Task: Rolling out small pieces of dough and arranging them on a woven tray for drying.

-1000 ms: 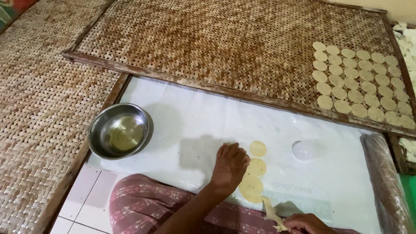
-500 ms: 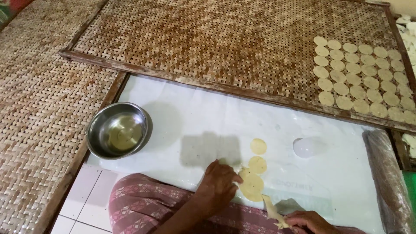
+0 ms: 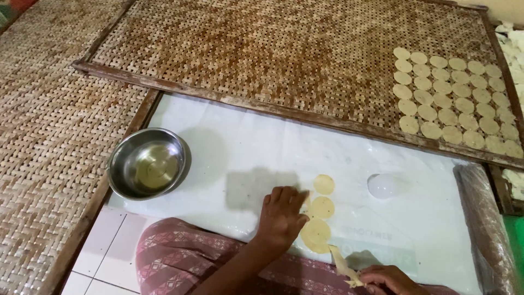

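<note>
A white sheet [image 3: 245, 136] lies on the tiled floor [image 3: 101, 251] and carries a steel bowl [image 3: 147, 163], three dough discs [image 3: 322, 206] in a row, a pale round lid [image 3: 383, 186] and a wrapped roll [image 3: 483, 224]. Woven trays [image 3: 273, 54] border it; one holds rows of discs [image 3: 453, 101].

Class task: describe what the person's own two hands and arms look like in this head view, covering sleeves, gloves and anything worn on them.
Both are bare. The left hand has no glove, ring or watch visible, and its forearm shows no sleeve. The right hand is only partly in frame at the bottom edge, also ungloved; its wrist and arm are out of view.
</note>
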